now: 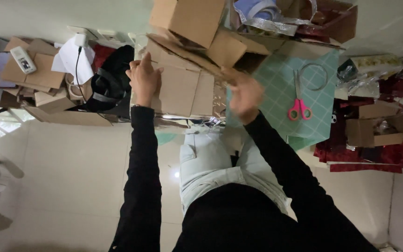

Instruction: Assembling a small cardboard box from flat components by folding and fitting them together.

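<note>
Tiled floor (71, 168): left hand (144, 78) is gripping cardboard box (183, 91) edge; right hand (244, 97), blurred, grip unclear; silver wrap (183, 120) lying underneath, wrapping barely begun.

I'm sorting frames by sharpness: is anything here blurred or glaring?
Head view: the right hand is smeared by motion blur; the left hand on the cardboard box is fairly sharp; the pink-handled scissors read crisp; a bright glare spot sits on the glossy floor by the knee.
</note>
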